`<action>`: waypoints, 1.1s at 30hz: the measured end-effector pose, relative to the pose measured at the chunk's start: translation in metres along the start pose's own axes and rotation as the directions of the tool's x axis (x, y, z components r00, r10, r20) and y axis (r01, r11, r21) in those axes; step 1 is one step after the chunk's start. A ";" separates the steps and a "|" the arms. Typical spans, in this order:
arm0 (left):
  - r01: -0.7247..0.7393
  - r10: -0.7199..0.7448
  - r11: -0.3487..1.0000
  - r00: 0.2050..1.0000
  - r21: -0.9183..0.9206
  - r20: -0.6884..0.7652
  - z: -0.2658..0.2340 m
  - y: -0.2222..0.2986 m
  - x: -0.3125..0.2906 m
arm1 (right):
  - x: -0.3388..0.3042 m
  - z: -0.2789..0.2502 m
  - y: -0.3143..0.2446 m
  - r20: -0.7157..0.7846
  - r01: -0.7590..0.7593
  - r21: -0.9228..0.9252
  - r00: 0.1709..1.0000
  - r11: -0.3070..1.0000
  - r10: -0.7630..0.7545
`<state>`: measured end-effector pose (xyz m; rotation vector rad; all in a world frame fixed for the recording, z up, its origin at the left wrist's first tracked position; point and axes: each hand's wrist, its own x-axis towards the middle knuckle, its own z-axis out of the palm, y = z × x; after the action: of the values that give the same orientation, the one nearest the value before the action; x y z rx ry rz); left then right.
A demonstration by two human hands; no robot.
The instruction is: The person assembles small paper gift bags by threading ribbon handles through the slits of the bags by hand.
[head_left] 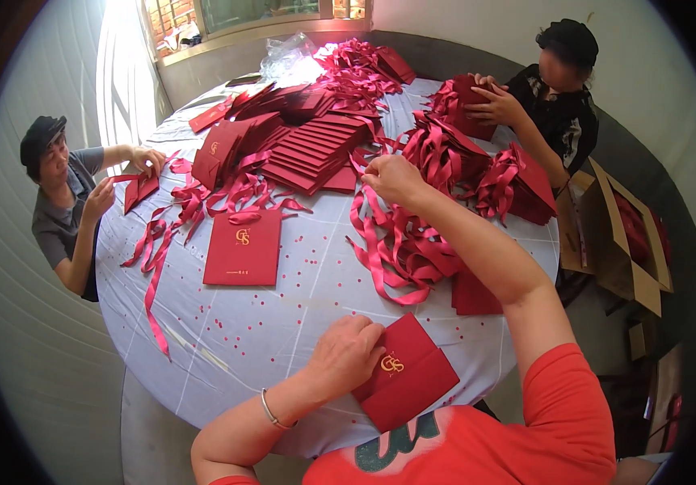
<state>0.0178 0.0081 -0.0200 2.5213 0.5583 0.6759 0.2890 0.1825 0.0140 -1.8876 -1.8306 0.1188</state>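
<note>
At the near edge of the table, my left hand point(343, 352) is closed on the top edge of a red paper gift bag point(409, 373) with a gold emblem. The bag lies flat and tilted, close to my body. My right arm stretches forward across the table. At its end, my right hand point(395, 179) pinches a red ribbon at the upper end of a loose heap of ribbons point(400, 250); the fingertips are partly hidden. Left of the heap lies another red gift bag point(243, 249), flat, with a ribbon handle at its top.
Stacks of red bags point(315, 145) cover the table's far middle, with ribboned bags point(453, 153) on the right. One person point(65, 194) at left threads ribbon on a bag; another point(562, 97) at right handles bags. An open cardboard box point(622, 242) stands right. Small red dots litter the pale tablecloth point(299, 307).
</note>
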 end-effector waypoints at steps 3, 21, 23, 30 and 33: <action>-0.001 0.001 1.000 1.000 0.009 0.003 0.000 0.000 -0.005 | 0.030 0.021 -0.009 0.000 -0.078 -0.161 0.997 0.984 0.079; 0.362 -0.307 0.861 0.930 -0.356 0.205 -0.025 -0.008 0.004 | -0.074 -0.106 -0.031 0.069 -0.060 0.977 0.997 0.202 -0.041; 0.360 -0.297 0.854 0.930 -0.375 0.216 -0.027 -0.011 0.005 | -0.100 -0.135 -0.054 -0.074 0.080 0.937 0.997 0.341 -0.032; 0.453 -0.322 0.781 0.882 -0.430 0.346 -0.045 -0.012 0.001 | -0.185 -0.148 -0.090 -0.099 0.451 0.392 0.887 0.802 -0.450; 0.471 -0.271 0.760 0.856 -0.447 0.441 -0.049 -0.013 0.004 | -0.217 -0.122 -0.094 0.360 0.056 0.469 0.899 0.882 -0.249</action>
<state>-0.0091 0.0362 0.0119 1.8454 0.6159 0.1734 0.2326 -0.0635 0.0976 -1.4517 -1.9930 0.8700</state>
